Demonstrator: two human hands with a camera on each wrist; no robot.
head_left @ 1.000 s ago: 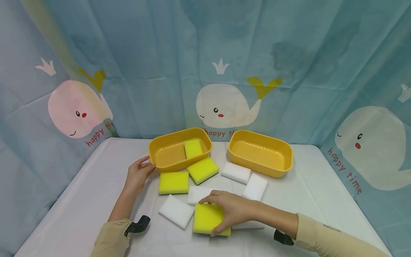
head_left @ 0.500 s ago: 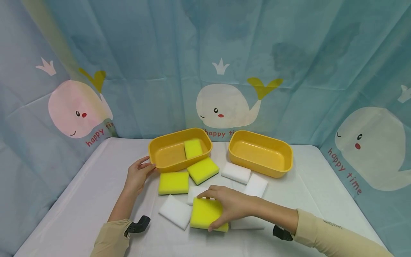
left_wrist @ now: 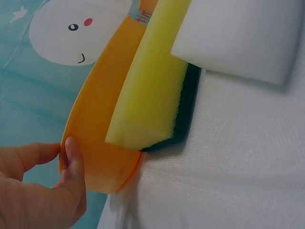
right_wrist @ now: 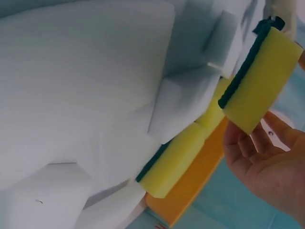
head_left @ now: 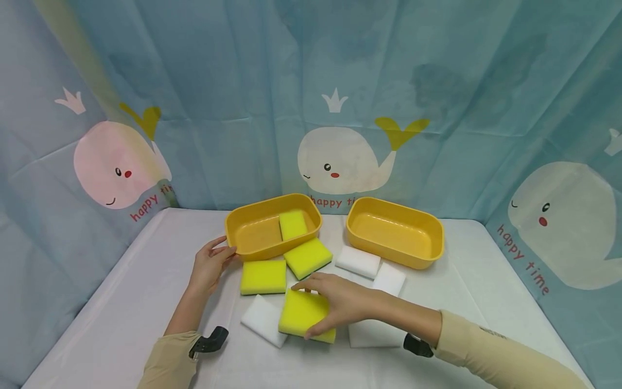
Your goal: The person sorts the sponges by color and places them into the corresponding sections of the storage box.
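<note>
My left hand point(head_left: 210, 267) pinches the left end of a yellow plastic tub point(head_left: 257, 235); in the left wrist view thumb and fingers close on the tub's wall point(left_wrist: 102, 114). Inside that tub, at its right end, is a yellow sponge point(head_left: 292, 224). My right hand point(head_left: 342, 300) grips another sponge point(head_left: 302, 313) between thumb and fingers, raised over the middle of the table. The right wrist view shows the dark green scouring side of this held sponge point(right_wrist: 262, 78). Two more yellow sponges point(head_left: 263, 277) point(head_left: 308, 257) lie against the tub's front.
A second yellow tub point(head_left: 394, 231) stands at the back right with nothing in it. Several white foam blocks point(head_left: 358, 261) lie on the white tablecloth, one partly behind the held sponge point(head_left: 262, 320), others near the right forearm point(head_left: 374, 335). A blue whale-print curtain point(head_left: 243, 108) encloses the table.
My right hand has lifted the sponge and carried it left and farther back, over the edge of a white block. The left hand has stayed at the tub.
</note>
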